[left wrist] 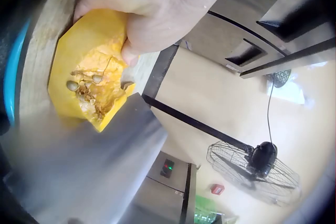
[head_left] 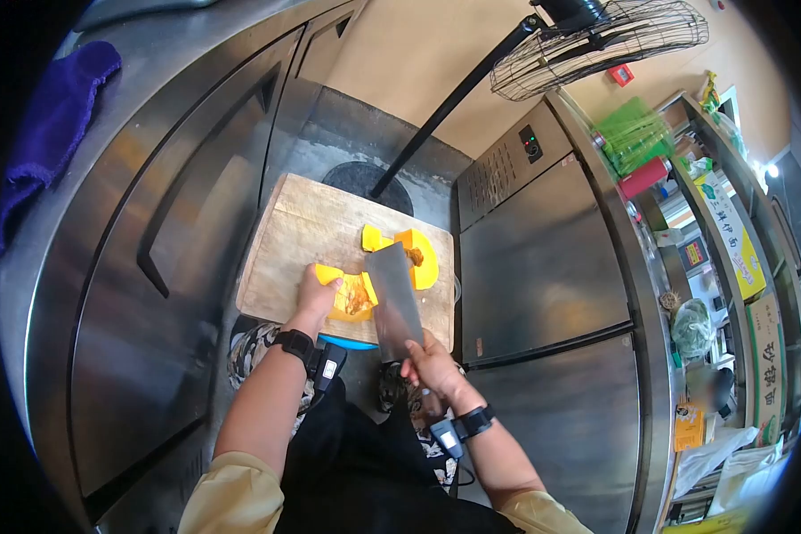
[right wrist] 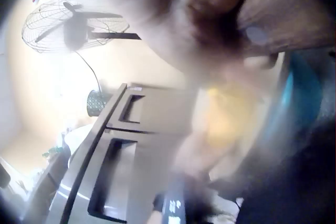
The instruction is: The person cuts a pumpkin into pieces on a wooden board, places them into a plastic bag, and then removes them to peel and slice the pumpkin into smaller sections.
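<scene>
Two hands work over a cutting board (head_left: 285, 236): in the head view, the left hand (head_left: 311, 297) grips a pumpkin piece (head_left: 352, 301) and the right hand (head_left: 432, 363) a cleaver (head_left: 393, 287). A small chunk (head_left: 371, 238) and a curved piece (head_left: 425, 265) lie beyond; cutting looks partway, both larger pieces holding pulp. In the left wrist view, fingers bend over the seedy piece, blade just beside. In the blurred right wrist view, fingers curl round the handle (right wrist: 299, 16).

Yellow sleeves (head_left: 233, 495), black wristbands (head_left: 295, 344), black-and-white patterned trousers (head_left: 251, 354).
</scene>
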Action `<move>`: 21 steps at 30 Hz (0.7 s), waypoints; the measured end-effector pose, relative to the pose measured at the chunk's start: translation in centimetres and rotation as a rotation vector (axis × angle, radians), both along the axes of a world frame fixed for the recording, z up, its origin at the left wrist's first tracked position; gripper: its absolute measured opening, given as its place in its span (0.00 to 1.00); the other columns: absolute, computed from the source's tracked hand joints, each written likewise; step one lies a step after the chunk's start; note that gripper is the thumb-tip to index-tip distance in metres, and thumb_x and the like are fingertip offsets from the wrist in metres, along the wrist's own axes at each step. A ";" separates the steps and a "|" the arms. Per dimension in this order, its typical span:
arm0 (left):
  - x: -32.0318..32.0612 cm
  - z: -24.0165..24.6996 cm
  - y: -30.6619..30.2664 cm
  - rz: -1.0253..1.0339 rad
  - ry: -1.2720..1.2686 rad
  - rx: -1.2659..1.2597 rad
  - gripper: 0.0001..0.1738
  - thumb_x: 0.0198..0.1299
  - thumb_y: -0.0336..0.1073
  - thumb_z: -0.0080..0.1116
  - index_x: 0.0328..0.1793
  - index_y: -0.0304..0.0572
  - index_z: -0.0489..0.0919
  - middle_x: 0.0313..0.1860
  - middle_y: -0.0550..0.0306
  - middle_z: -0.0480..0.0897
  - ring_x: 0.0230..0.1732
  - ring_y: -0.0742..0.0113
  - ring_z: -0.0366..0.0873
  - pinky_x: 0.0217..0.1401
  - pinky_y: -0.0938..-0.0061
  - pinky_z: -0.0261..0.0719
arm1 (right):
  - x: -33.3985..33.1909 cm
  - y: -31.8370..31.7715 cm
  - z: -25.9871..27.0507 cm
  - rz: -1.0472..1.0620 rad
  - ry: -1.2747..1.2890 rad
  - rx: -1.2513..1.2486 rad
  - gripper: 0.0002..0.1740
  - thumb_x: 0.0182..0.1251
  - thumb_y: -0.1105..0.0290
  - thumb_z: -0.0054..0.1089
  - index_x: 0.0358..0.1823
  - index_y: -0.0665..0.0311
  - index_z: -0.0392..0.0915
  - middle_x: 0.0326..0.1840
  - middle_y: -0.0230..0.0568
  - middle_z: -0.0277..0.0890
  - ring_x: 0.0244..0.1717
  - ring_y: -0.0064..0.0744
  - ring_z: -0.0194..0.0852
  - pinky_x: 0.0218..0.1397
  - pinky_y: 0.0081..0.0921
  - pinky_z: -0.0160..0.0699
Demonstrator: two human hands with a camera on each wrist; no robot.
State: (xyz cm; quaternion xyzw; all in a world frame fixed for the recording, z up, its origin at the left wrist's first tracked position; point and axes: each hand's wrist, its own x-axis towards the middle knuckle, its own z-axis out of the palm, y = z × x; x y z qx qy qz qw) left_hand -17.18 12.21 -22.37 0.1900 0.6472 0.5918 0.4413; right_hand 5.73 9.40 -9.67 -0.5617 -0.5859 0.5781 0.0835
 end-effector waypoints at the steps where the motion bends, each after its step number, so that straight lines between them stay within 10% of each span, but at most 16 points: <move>1: 0.0 -0.7 0.3 0.009 0.018 0.002 0.26 0.56 0.27 0.66 0.59 0.35 0.69 0.50 0.46 0.79 0.52 0.56 0.79 0.54 0.66 0.76 | -0.3 -0.9 -1.4 -0.061 0.058 0.017 0.14 0.78 0.66 0.41 0.60 0.61 0.62 0.17 0.34 0.72 0.12 0.20 0.64 0.15 0.18 0.66; 15: 0.0 -0.5 0.2 -0.005 0.014 0.021 0.25 0.57 0.28 0.65 0.59 0.35 0.69 0.51 0.45 0.80 0.52 0.56 0.80 0.54 0.66 0.76 | 0.0 2.7 1.0 0.182 -0.075 -0.006 0.13 0.79 0.67 0.37 0.58 0.63 0.62 0.19 0.35 0.73 0.12 0.19 0.63 0.17 0.17 0.66; 21: -0.1 -0.1 0.2 -0.009 0.062 -0.003 0.25 0.57 0.29 0.65 0.59 0.35 0.69 0.51 0.45 0.80 0.52 0.56 0.80 0.55 0.66 0.76 | -1.1 -0.9 -3.0 -0.044 0.120 0.031 0.15 0.78 0.68 0.39 0.60 0.65 0.60 0.18 0.37 0.72 0.11 0.21 0.64 0.14 0.19 0.66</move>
